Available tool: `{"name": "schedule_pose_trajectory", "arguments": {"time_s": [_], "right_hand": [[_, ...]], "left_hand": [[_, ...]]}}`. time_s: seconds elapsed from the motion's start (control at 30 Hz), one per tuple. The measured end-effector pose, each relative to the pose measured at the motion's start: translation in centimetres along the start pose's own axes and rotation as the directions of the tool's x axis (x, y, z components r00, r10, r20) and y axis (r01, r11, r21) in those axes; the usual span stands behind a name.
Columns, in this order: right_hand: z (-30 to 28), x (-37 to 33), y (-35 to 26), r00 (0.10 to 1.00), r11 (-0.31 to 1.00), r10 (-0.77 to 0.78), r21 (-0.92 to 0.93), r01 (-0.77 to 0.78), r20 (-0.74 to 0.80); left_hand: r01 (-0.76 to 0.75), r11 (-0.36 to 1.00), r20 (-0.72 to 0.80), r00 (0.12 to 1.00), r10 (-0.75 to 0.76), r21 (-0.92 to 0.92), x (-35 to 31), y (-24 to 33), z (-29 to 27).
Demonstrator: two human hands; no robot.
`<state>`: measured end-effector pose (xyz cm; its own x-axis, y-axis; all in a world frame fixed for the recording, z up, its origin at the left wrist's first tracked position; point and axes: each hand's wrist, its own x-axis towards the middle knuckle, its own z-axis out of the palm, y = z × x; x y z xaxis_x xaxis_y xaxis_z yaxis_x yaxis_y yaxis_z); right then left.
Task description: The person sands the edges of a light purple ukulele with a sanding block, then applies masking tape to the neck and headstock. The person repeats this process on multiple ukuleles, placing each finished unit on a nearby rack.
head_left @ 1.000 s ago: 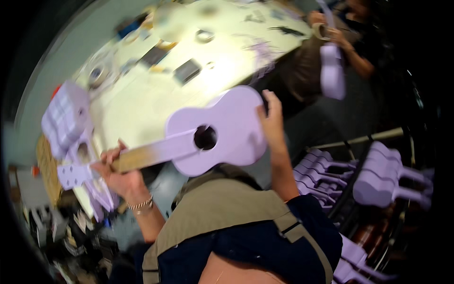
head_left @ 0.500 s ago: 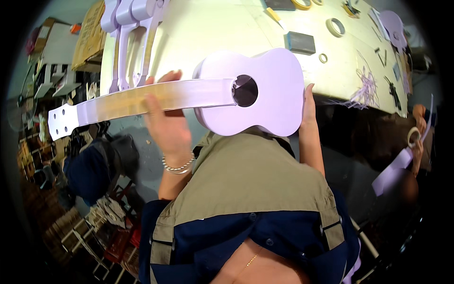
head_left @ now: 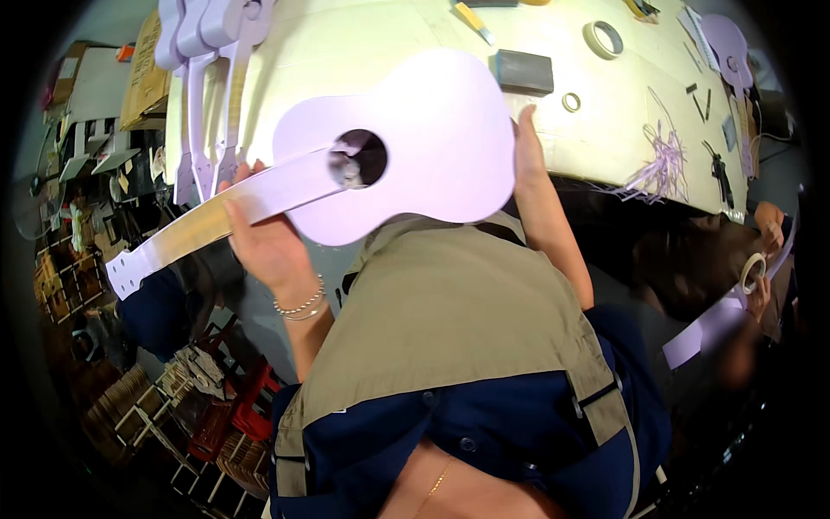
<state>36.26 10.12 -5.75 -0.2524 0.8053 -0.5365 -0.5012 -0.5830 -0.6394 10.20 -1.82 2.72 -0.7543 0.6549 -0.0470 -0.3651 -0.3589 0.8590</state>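
Note:
A lilac ukulele (head_left: 432, 164) without strings lies across in front of me, its soundhole facing up. Its neck slants to the lower left, with a bare yellowish-brown stretch and a headstock with small holes. My left hand (head_left: 275, 251) is closed round the neck, thumb on the near side and fingertips showing beyond the far edge. Against the rounded right end of the body rests my right hand (head_left: 528, 156), its thumb pointing up; the other fingers are hidden at the side and underneath. The two hands support the instrument between them.
Several lilac ukuleles (head_left: 203, 35) stand at the table's left. On the pale table (head_left: 363, 43) are a dark grey block (head_left: 524, 73), tape rolls (head_left: 603, 40) and lilac strips (head_left: 661, 164). At the right, another person's hands (head_left: 761, 290) hold a tape roll and a lilac piece.
The ukulele has shifted left and its headstock has swung down toward me. My left hand, blurred and loosely at the neck before, now grips it. My right hand has moved left with the body.

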Motion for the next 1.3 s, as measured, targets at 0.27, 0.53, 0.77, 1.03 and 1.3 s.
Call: {"name": "schedule_pose_trajectory", "arguments": {"time_s": [0.27, 0.53, 0.77, 1.03, 1.3], "right_hand": [[3.1, -1.4, -1.2, 0.995, 0.993, 0.026, -0.121, -0.015, 0.093], [2.3, -0.4, -0.6, 0.999, 0.978, 0.048, -0.203, -0.049, -0.011], [0.5, 1.0, 1.4, 0.999, 0.994, 0.022, -0.106, -0.025, -0.030], [-5.5, 3.1, 3.5, 0.872, 0.945, -0.045, -0.261, 0.195, 0.487], [-2.0, 2.0, 4.2, 0.950, 0.970, -0.130, -0.160, 0.181, 0.285]], "left_hand": [[0.056, 0.998, -0.084, 0.995, -0.056, 0.003, 1.9, 0.9, -1.2], [-0.031, 0.997, 0.074, 0.997, 0.025, 0.076, 0.7, 2.2, -0.1], [-0.155, 0.977, 0.154, 0.979, 0.133, 0.144, -1.7, 3.4, 2.1], [-0.462, 0.827, 0.678, 0.722, 0.141, 0.321, -0.1, 6.9, -0.2], [-0.278, 0.883, 0.560, 0.828, 0.021, 0.378, -2.2, 7.0, 2.1]]}}
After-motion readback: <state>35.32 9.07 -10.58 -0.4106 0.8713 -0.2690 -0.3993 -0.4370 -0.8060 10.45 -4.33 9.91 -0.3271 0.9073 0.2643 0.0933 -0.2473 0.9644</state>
